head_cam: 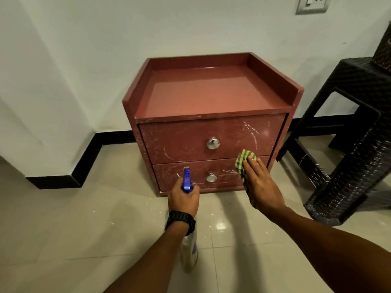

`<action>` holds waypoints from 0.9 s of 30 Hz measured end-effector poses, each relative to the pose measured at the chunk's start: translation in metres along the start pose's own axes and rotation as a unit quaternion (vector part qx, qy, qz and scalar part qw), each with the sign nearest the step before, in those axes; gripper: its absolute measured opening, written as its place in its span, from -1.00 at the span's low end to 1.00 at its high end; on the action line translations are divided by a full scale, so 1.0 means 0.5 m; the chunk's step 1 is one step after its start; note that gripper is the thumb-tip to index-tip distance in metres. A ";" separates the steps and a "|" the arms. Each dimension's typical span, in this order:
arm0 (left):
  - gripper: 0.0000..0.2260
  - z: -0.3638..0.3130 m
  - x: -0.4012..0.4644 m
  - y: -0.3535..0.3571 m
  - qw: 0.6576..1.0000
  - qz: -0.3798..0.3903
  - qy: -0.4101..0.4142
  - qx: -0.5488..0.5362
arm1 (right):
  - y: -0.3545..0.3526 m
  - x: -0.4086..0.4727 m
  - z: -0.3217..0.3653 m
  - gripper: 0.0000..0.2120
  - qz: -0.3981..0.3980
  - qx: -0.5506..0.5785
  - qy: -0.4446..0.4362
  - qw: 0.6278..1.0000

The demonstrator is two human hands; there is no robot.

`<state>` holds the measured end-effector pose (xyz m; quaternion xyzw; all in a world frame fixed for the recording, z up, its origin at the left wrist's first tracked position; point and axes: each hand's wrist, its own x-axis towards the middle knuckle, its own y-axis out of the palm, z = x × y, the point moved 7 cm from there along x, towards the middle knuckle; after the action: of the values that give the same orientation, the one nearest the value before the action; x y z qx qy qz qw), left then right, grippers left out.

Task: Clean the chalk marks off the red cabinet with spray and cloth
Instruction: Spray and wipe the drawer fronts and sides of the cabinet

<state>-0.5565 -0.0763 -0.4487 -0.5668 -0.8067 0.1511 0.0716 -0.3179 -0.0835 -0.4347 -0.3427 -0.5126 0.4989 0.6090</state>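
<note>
A small red cabinet (203,96) with two drawers stands on the floor against the white wall. White chalk marks (249,129) streak the upper drawer front, and more show on the lower drawer. My left hand (183,197) grips a spray bottle (187,180) with a blue nozzle pointing at the lower drawer; its clear body hangs below my wrist. My right hand (261,185) presses a green and black checked cloth (243,163) flat against the right side of the drawer fronts, across the gap between them.
A dark woven plastic stool (359,132) stands close to the cabinet's right side. The floor is glossy beige tile (84,229) with white specks in front of the cabinet. A wall corner with black skirting (88,157) juts out on the left.
</note>
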 end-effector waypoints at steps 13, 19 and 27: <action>-0.92 0.147 0.009 -0.046 0.943 -0.086 -0.227 -0.230 | 0.004 -0.043 -0.039 -0.44 -0.068 0.069 0.174 0.980; -0.90 0.231 -0.025 -0.019 0.921 -0.092 -0.281 -0.254 | 0.025 -0.055 -0.040 -0.45 -0.083 0.078 0.196 0.974; -0.95 0.231 -0.082 0.084 0.909 -0.035 -0.301 -0.287 | 0.043 -0.076 -0.050 -0.52 -0.107 0.091 0.199 0.970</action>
<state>-0.5378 -0.1202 -0.5693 -0.4616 -0.8181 0.0739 -0.3350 -0.2986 -0.1117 -0.4714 -0.3215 -0.3674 0.3977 0.7769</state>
